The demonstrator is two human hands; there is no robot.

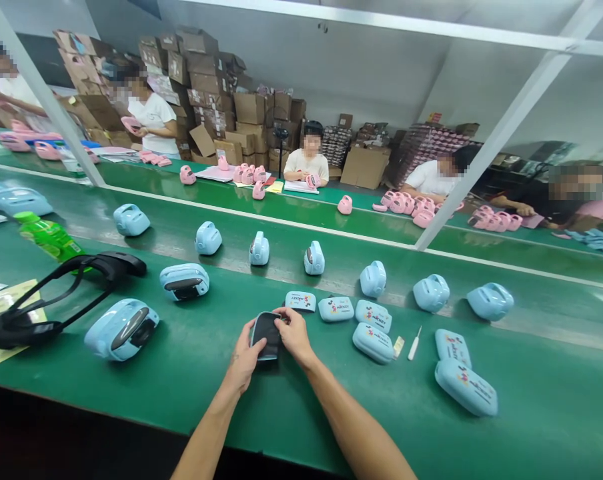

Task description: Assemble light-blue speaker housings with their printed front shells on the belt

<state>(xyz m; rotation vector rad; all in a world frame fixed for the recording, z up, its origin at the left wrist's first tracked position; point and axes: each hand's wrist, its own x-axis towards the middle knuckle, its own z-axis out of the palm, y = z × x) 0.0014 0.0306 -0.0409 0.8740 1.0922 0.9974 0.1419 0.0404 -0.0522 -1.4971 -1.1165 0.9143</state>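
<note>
Between my two hands is a light-blue plastic cover with its dark inner side (266,331) turned up toward me. My left hand (246,355) is closed on its left and lower edge, the thumb lying on the dark face. At the upper right edge my right hand (292,331) pinches it with thumb and fingers. Just beyond my hands lies a blue printed cover (300,301). More printed covers (336,309) sit to its right, one (373,342) near a small pale tag (398,347) and a white-handled screwdriver (414,344).
Blue rounded housings (209,238) stand in a row along the far strip. Two housings with dark panels (122,330) are at left, beside a black head strap (56,300) and a green bottle (49,237). Several co-workers (306,160) handle pink parts across the bench; a white post (501,127) slants at right.
</note>
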